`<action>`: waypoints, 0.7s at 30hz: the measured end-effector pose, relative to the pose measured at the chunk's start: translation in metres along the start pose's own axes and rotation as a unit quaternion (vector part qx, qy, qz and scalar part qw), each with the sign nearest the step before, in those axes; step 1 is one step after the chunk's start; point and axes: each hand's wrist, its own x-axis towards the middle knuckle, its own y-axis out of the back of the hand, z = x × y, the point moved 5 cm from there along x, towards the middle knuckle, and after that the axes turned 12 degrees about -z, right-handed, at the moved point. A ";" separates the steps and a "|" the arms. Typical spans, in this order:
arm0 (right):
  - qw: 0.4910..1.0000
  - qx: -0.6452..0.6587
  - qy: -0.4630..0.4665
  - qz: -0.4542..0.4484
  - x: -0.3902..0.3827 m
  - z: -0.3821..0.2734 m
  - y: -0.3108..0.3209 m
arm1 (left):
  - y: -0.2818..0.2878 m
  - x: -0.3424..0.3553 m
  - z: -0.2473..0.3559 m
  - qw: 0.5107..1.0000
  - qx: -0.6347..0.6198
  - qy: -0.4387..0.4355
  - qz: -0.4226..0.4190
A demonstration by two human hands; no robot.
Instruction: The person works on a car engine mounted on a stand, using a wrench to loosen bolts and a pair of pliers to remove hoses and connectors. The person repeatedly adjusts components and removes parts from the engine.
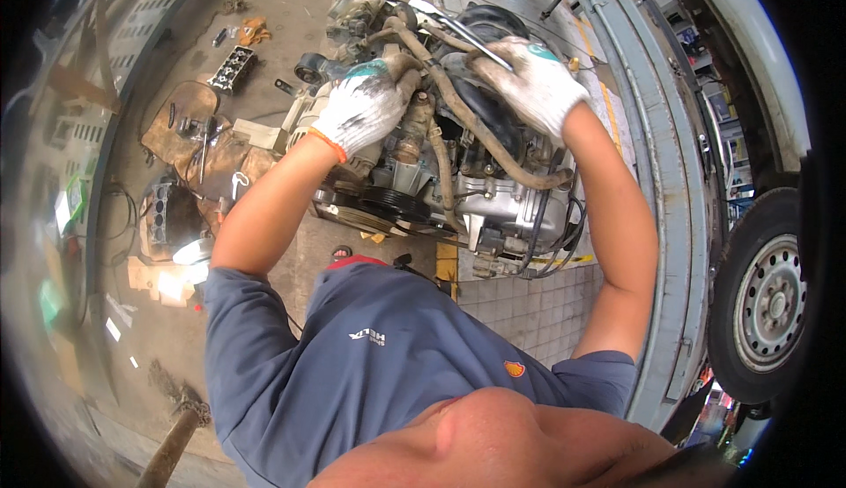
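One engine point(495, 203), 12 o'clock | right hand point(536, 85) closed round metal rod point(476, 43) (probably a tool) | left hand point(368, 104) curled by hose point(450, 96), grip unclear | step: perhaps hose work; next needs bracing

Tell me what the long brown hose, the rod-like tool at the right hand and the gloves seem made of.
Hose: probably rubber, dull and dusty, as its smooth curves suggest.
Rod-like tool: likely bare or plated metal, from its bright silvery sheen.
Gloves: seemingly knit fabric, matte white, from the soft wrinkles and close-fitting cuffs; fibre unclear.
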 end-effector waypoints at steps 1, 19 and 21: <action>1.000 -0.020 0.002 0.005 0.008 0.000 -0.004 | 0.001 0.000 0.001 1.000 -0.006 0.013 -0.012; 0.982 -0.120 0.045 -0.138 0.076 -0.043 -0.011 | 0.000 0.029 -0.045 0.980 -0.110 -0.029 -0.162; 0.985 -0.117 0.047 -0.120 0.075 -0.042 -0.012 | 0.002 0.027 -0.043 0.972 -0.152 -0.004 -0.180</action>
